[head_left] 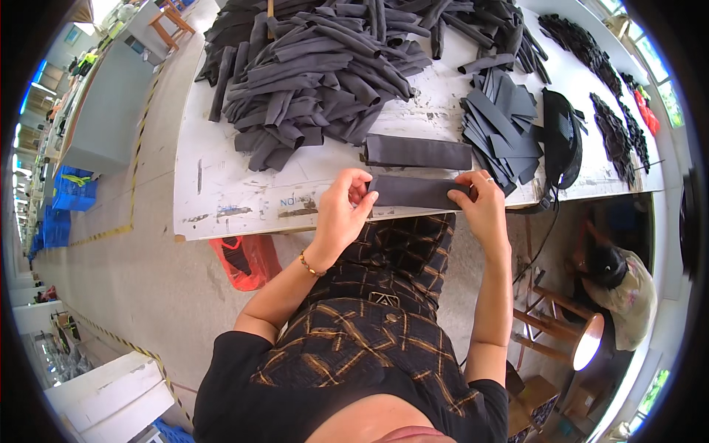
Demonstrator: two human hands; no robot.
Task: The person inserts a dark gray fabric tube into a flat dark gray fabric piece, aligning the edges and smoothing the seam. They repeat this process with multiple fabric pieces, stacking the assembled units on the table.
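A flat, dark grey fabric strip [413,192] lies along the near edge of the white table [255,199]. Its left end is pinched between the thumb and fingers of my left hand [346,207]. At the other end, my right hand [480,205] grips it, thumb on top. Just beyond it rests a second dark grey strip [418,151], flat and parallel, touched by neither hand. Farther left, a large heap of rolled or folded dark grey fabric pieces [310,88] covers the table. Right of the strips is a loose stack of flat dark pieces [504,129].
A black rounded pouch-like item [563,140] with a cord stands at the table's right. Rows of black pieces [611,136] lie farther right. Below are a red plastic bag [247,266] and a wooden stool [561,332]. Another person [624,288] bends down at the right.
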